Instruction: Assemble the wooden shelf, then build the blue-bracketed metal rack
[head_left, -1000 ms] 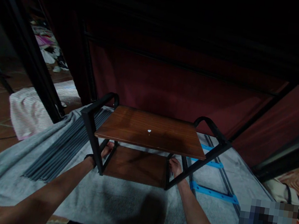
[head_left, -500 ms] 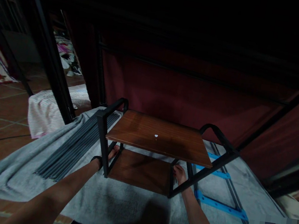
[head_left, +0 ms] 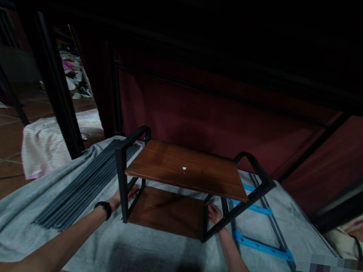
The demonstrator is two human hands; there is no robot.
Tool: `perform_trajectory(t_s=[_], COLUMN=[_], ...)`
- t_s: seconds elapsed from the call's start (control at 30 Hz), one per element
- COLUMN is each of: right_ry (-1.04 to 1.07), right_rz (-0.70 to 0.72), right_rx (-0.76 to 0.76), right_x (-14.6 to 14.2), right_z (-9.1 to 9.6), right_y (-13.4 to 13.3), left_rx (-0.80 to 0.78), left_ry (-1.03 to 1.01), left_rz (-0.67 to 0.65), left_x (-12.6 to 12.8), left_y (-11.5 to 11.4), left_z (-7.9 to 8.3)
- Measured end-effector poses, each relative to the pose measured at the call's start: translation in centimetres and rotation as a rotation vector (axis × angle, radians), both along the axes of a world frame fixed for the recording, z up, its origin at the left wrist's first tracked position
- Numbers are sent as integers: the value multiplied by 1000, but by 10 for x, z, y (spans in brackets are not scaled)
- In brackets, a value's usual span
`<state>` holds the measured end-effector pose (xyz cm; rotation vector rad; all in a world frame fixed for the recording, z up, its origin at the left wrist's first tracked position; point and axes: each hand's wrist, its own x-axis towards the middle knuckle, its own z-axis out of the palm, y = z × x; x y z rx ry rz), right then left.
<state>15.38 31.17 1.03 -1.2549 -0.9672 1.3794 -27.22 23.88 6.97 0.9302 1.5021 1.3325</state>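
Observation:
A small two-tier shelf stands on a grey blanket, with a brown wood-look upper board (head_left: 188,157), a matching lower board (head_left: 166,213) and black metal side frames (head_left: 241,213). On the upper board is a small white mark. My left hand (head_left: 121,197), with a black band at the wrist, reaches in at the left side frame; its fingers curl at the lower part, partly hidden by the front leg. At the other end my right hand (head_left: 214,214) has its fingers closed at the lower bar of the right side frame, partly covered by the slanted leg.
Left of the shelf lies a bundle of grey rods (head_left: 85,185) on the blanket (head_left: 146,253). To the right rests a rack with blue crosspieces (head_left: 263,247) and dark rods. Black posts (head_left: 55,85) and a dark overhead beam surround the space, and a dark red panel (head_left: 205,117) stands behind.
My left hand has shifted outward from the left side frame, showing more of the hand and wrist. The right hand stays by its frame. The whole view has tilted slightly.

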Motion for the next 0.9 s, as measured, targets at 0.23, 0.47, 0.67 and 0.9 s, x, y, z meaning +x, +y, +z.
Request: perform_trajectory(t_s=[0.23,0.47,0.67,0.9], right_ry=[28,37,62,-27], right_rz=[-87,-148,-167,-167], right_rx=[-15,36,130,251], right_x=[26,39,40,57], right_z=[5,37,88,141], right_y=[-37,-60,-77,-89], left_rx=[-96,-23,71,359], left_ry=[-99,-265,-148,92], left_rz=[112,156,121,199], left_x=[-23,-12,9,18], left_y=[-39,-58,-63,-84], left_z=[0,55,111,170])
